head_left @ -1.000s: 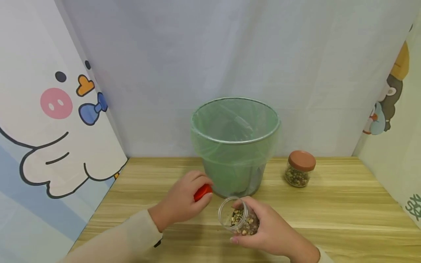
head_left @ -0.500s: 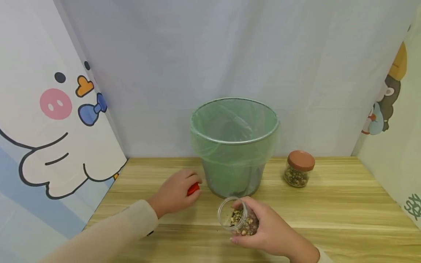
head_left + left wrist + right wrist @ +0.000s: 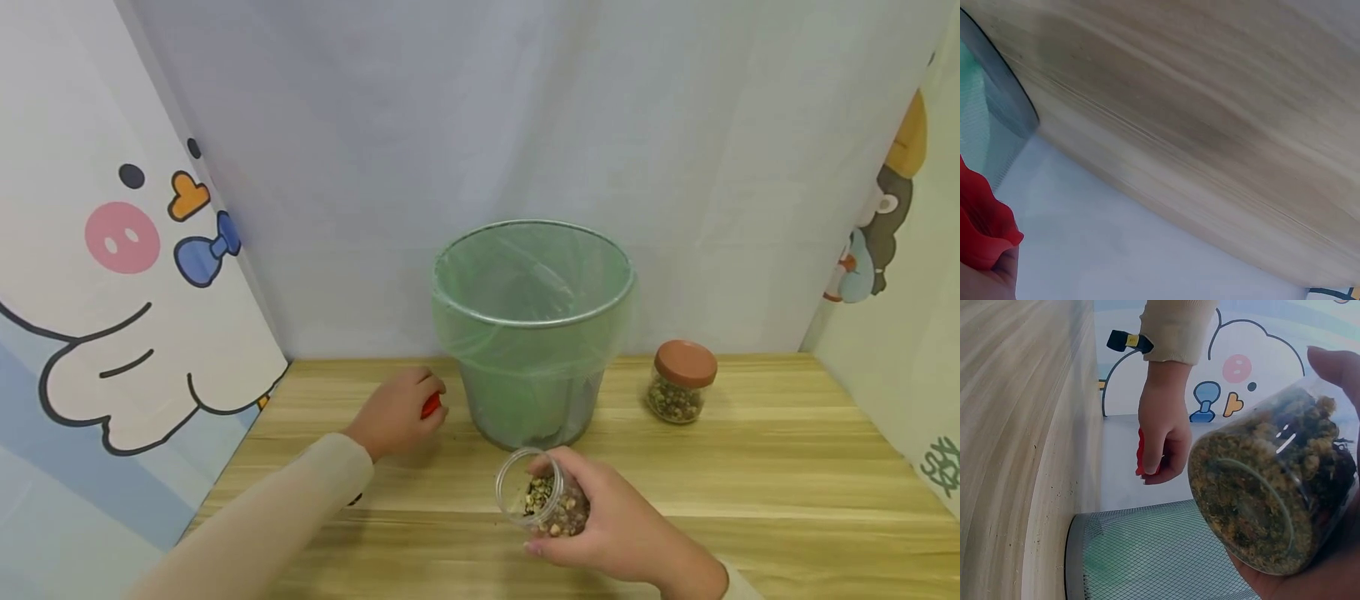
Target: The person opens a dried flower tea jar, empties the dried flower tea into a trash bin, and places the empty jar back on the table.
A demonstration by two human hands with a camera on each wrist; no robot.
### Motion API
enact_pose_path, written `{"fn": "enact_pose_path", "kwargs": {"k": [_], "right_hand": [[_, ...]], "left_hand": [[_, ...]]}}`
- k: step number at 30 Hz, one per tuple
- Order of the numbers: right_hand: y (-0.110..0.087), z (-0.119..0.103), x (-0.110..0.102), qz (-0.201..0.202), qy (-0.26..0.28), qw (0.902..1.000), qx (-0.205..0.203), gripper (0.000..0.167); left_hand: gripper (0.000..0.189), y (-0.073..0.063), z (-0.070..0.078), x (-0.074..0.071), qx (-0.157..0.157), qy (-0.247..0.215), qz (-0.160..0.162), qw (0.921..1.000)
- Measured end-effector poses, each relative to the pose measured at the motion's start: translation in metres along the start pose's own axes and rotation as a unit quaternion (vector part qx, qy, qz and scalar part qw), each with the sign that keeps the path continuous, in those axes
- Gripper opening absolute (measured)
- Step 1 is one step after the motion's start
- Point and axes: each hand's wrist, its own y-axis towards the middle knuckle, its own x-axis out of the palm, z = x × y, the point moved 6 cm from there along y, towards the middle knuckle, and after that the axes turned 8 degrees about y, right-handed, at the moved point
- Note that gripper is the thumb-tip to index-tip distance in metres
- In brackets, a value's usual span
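In the head view my left hand [image 3: 397,414] holds a red lid [image 3: 431,405], low over the table to the left of the bin. Up close in the left wrist view, the lid [image 3: 985,219] is hollow with a wavy edge; most of that hand is out of frame. My right hand [image 3: 607,521] grips a clear plastic jar [image 3: 558,510], tilted with its uncovered mouth toward the left. Dried, crumbly, yellow-brown bits fill part of the jar [image 3: 1260,481], as the right wrist view shows. Fingers behind the jar are partly hidden.
A mesh bin [image 3: 525,392] with a green liner bag stands at the table's back middle. To its right is a second jar [image 3: 678,392] with a brown lid and similar contents. Small crumbs dot the wooden table [image 3: 750,500]. A pale curtain [image 3: 360,167] hangs behind.
My left hand has moved left and slightly away, carrying the red lid from near the jar's mouth to the bin's left side. The right hand and jar stay in place.
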Motion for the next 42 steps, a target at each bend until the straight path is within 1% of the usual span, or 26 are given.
{"fn": "enact_pose_path", "kwargs": {"k": [4, 8, 13, 19, 25, 32, 36, 39, 42], "right_hand": [[0.000, 0.000, 0.000, -0.001, 0.004, 1.0000, 0.000, 0.053], [0.000, 0.000, 0.000, 0.000, 0.001, 1.0000, -0.001, 0.053], [0.000, 0.001, 0.000, 0.000, -0.001, 1.0000, -0.006, 0.053], [0.000, 0.001, 0.000, 0.003, -0.005, 0.9999, -0.009, 0.053], [0.000, 0.001, -0.001, 0.006, -0.016, 0.9998, -0.008, 0.054], [0.001, 0.001, -0.001, 0.000, -0.011, 0.9999, 0.003, 0.054], [0.001, 0.002, 0.000, -0.004, -0.008, 0.9999, 0.005, 0.054], [0.002, 0.002, 0.000, -0.004, -0.009, 0.9999, 0.004, 0.054], [0.002, 0.002, 0.000, -0.003, -0.007, 1.0000, 0.006, 0.054]], "left_hand": [[0.021, 0.009, -0.010, 0.007, -0.015, 0.004, -0.009, 0.9998], [0.024, 0.015, -0.020, 0.013, -0.039, 0.008, -0.018, 0.9991], [0.027, 0.021, -0.032, 0.018, -0.071, 0.009, -0.015, 0.9973], [0.028, 0.027, -0.043, 0.025, -0.091, 0.011, -0.014, 0.9957], [0.025, 0.033, -0.047, 0.030, -0.092, 0.018, 0.000, 0.9955], [0.024, 0.038, -0.044, 0.033, -0.100, 0.010, 0.002, 0.9949], [0.025, 0.038, -0.047, 0.042, -0.113, 0.004, 0.002, 0.9936], [0.025, 0.038, -0.048, 0.050, -0.132, -0.007, -0.009, 0.9913], [0.025, 0.036, -0.051, 0.060, -0.151, -0.017, -0.030, 0.9879]]}}
